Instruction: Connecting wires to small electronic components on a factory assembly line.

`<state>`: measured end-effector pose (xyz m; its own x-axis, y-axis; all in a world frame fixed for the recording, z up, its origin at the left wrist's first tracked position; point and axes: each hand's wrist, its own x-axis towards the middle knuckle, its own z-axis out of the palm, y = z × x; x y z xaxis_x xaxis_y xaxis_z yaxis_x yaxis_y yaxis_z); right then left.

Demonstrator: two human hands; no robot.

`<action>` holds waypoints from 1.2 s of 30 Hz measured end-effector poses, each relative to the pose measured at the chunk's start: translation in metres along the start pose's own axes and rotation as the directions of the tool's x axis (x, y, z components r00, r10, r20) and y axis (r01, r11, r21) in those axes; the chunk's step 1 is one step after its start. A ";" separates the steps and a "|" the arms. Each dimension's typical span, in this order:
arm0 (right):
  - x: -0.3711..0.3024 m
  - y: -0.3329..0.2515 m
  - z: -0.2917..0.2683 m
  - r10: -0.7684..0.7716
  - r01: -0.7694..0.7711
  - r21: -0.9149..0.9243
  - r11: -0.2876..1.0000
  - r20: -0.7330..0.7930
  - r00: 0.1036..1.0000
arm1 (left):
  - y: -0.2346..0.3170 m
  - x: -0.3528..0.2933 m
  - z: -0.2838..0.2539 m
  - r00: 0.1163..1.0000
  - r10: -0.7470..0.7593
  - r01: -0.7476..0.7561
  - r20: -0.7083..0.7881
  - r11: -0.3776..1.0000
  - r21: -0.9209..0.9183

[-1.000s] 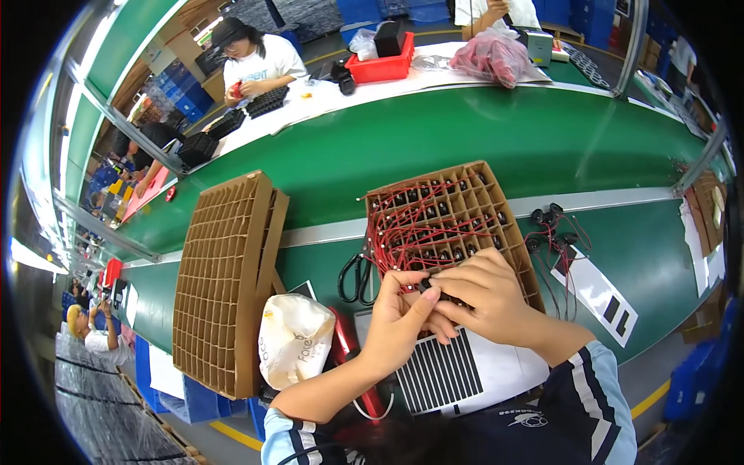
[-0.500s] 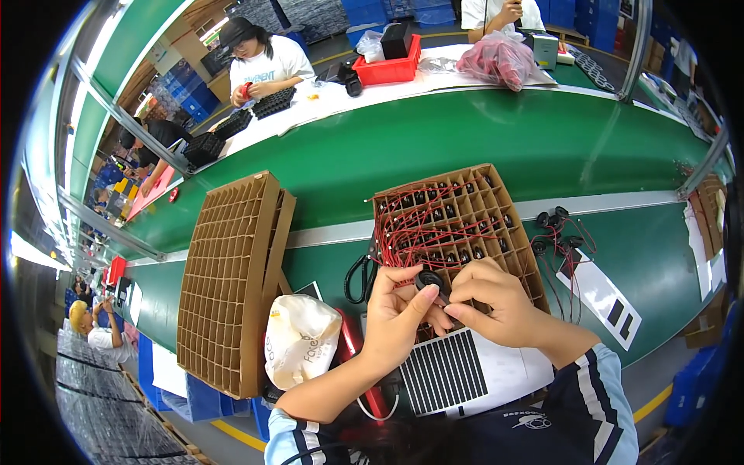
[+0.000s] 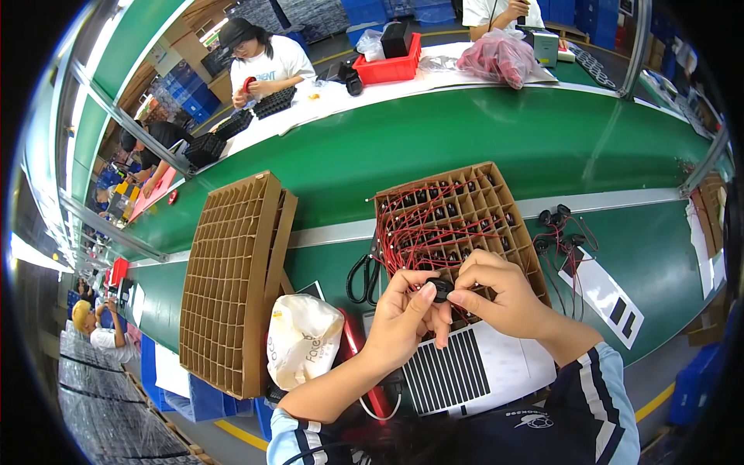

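Note:
A small round black part (image 3: 440, 290), like a little speaker, is pinched between the thumb and fingers of my left hand (image 3: 399, 319). My right hand (image 3: 500, 301) is closed too, its thumb and index fingertip gripping the part's right edge. Both hands are over the near edge of a divided cardboard box (image 3: 521, 232). Similar black parts sit in many of its cells, and a tangle of red wires (image 3: 411, 232) covers the left side. Under my wrists lies a white sheet with black stripes (image 3: 443, 373). My fingers hide the part's underside.
On the left stand stacked cardboard divider trays (image 3: 229, 279). Beside my left forearm are a white printed bag (image 3: 304, 341) and black-handled scissors (image 3: 360, 280). Loose wired black parts (image 3: 554, 217) and a white card (image 3: 608, 302) lie right. Beyond the green conveyor (image 3: 480, 136), other people work.
The black part has tilted and moved slightly right and down between my hands. My right thumb and index finger have come onto its edge.

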<state>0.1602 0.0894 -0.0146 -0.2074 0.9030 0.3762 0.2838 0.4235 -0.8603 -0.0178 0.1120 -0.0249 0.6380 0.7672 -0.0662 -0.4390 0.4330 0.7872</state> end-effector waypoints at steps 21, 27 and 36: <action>0.000 0.002 -0.001 0.004 -0.004 -0.009 1.000 -0.012 1.000 | -0.004 0.002 0.003 0.998 0.019 -0.022 -0.066 0.999 -0.032; 0.002 0.001 -0.002 0.029 -0.028 -0.029 0.999 0.017 0.999 | -0.005 0.001 0.001 0.999 0.004 -0.005 -0.041 0.999 -0.036; 0.003 0.005 -0.004 -0.030 0.026 0.057 0.998 0.074 0.997 | 0.002 0.001 0.002 0.998 -0.051 0.055 0.039 0.992 -0.113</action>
<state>0.1646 0.0945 -0.0169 -0.2845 0.8820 0.3757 0.2243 0.4422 -0.8684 -0.0173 0.1124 -0.0225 0.6837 0.7251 -0.0824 -0.4718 0.5252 0.7082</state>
